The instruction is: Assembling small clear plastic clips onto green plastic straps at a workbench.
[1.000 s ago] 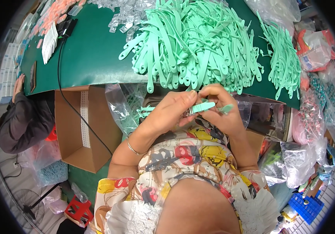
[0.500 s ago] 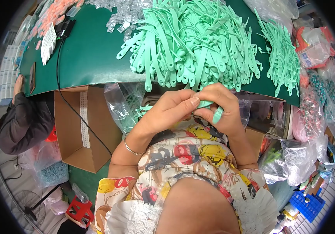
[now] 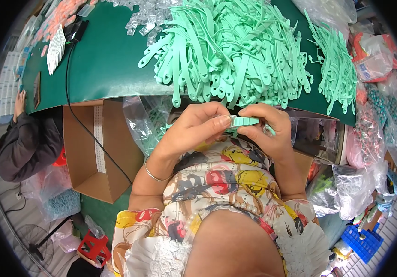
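Note:
Just past the table's near edge, my left hand (image 3: 199, 123) pinches a clear plastic buckle (image 3: 232, 120) between thumb and fingers. From that buckle a mint-green ridged strap (image 3: 247, 121) runs toward my right hand (image 3: 271, 128). My right thumb and forefinger are curled around the strap's other end, and a bit of green shows by the palm. Part of the strap is hidden behind the fingers. Beyond both hands, a big heap of the same mint-green straps (image 3: 235, 55) covers the table, some hanging over its edge.
Clear plastic buckles (image 3: 147, 21) lie behind the heap; a smaller strap pile (image 3: 332, 69) is at right. A black cable (image 3: 69, 83) droops over the green table (image 3: 111, 69). Below stands an open cardboard box (image 3: 120, 157). Another person's sleeve (image 3: 34, 143) is at far left.
My hands have moved slightly apart, and my right hand has shifted right. The clear buckle and more of the strap now show between them.

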A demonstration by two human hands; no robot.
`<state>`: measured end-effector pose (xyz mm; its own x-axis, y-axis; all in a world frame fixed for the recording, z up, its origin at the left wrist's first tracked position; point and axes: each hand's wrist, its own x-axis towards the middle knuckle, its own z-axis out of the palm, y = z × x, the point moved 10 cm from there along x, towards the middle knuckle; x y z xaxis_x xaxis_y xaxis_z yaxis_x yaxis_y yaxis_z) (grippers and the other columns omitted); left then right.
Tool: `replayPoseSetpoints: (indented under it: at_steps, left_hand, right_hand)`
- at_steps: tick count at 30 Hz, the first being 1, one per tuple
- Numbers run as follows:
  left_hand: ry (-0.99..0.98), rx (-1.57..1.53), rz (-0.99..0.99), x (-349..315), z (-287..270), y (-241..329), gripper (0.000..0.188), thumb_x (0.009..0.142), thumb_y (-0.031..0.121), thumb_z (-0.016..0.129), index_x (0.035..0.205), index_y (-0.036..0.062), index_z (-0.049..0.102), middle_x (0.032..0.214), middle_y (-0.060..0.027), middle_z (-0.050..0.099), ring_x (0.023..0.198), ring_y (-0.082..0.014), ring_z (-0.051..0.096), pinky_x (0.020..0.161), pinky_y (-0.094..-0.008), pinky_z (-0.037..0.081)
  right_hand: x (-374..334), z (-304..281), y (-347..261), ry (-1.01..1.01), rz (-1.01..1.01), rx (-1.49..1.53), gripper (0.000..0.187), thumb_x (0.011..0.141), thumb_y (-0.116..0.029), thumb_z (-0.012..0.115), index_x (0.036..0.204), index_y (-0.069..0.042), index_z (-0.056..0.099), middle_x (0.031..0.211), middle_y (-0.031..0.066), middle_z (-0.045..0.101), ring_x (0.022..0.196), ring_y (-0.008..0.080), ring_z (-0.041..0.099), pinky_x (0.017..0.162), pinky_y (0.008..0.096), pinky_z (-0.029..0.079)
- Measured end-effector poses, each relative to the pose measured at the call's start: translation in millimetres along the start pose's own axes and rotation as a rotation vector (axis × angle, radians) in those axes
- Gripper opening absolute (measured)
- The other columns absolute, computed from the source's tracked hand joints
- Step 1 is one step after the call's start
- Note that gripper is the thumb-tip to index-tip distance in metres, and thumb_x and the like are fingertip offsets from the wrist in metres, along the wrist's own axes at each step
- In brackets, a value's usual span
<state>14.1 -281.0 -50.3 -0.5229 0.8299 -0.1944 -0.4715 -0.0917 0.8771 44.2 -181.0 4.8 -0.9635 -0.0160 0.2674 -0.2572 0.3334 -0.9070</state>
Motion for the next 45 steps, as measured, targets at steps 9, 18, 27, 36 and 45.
replayPoseSetpoints:
  at_steps: [9, 18, 27, 36, 45]
  left_hand:
    - [-0.052, -0.017, 0.014, 0, 4, 1, 0.021, 0.088, 0.020, 0.050, 0.084, 0.0003, 0.054, 0.070, 0.0039, 0.048, 0.064, -0.0025, 0.039, 0.055, -0.0187, 0.032]
    - [0.075, -0.493, 0.142, 1, -4, -6, 0.013, 0.083, 0.012, 0.057, 0.090, 0.0013, 0.054, 0.076, -0.0026, 0.055, 0.065, -0.0078, 0.048, 0.058, -0.0214, 0.038]
    - [-0.036, -0.543, 0.181, -2, 9, 6, 0.018, 0.087, 0.018, 0.052, 0.092, 0.0017, 0.050, 0.079, -0.0069, 0.056, 0.072, -0.0116, 0.052, 0.066, -0.0254, 0.042]
    - [0.237, 0.129, 0.171, -5, -10, 8, 0.015, 0.082, 0.013, 0.058, 0.088, 0.0004, 0.053, 0.075, 0.0025, 0.054, 0.070, -0.0026, 0.045, 0.061, -0.0187, 0.038]
    - [0.058, -0.388, 0.211, 4, 2, -3, 0.029, 0.089, 0.027, 0.046, 0.071, 0.0043, 0.043, 0.058, 0.0003, 0.040, 0.052, -0.0078, 0.033, 0.054, -0.0225, 0.033]
  right_hand:
    - [2, 1, -3, -0.034, -0.056, -0.015, 0.024, 0.064, -0.006, 0.072, 0.085, -0.003, 0.062, 0.075, 0.0063, 0.062, 0.064, 0.0136, 0.058, 0.055, 0.0231, 0.043]
    - [-6, -1, 7, 0.056, 0.077, -0.020, 0.026, 0.067, -0.004, 0.069, 0.091, -0.003, 0.060, 0.079, 0.0054, 0.062, 0.065, 0.0105, 0.057, 0.055, 0.0220, 0.041]
    - [2, 17, -1, -0.018, 0.005, -0.386, 0.032, 0.066, 0.000, 0.062, 0.097, -0.003, 0.054, 0.081, 0.0121, 0.059, 0.070, 0.0294, 0.059, 0.057, 0.0336, 0.046]
    - [2, 26, 14, -0.052, 0.138, 0.166, 0.026, 0.069, 0.000, 0.063, 0.093, -0.002, 0.054, 0.078, 0.0067, 0.060, 0.068, 0.0155, 0.059, 0.059, 0.0269, 0.047]
    - [-9, -3, -3, 0.196, -0.111, -0.112, 0.016, 0.069, 0.001, 0.064, 0.083, 0.001, 0.055, 0.074, 0.0081, 0.059, 0.061, 0.0147, 0.057, 0.055, 0.0253, 0.046]
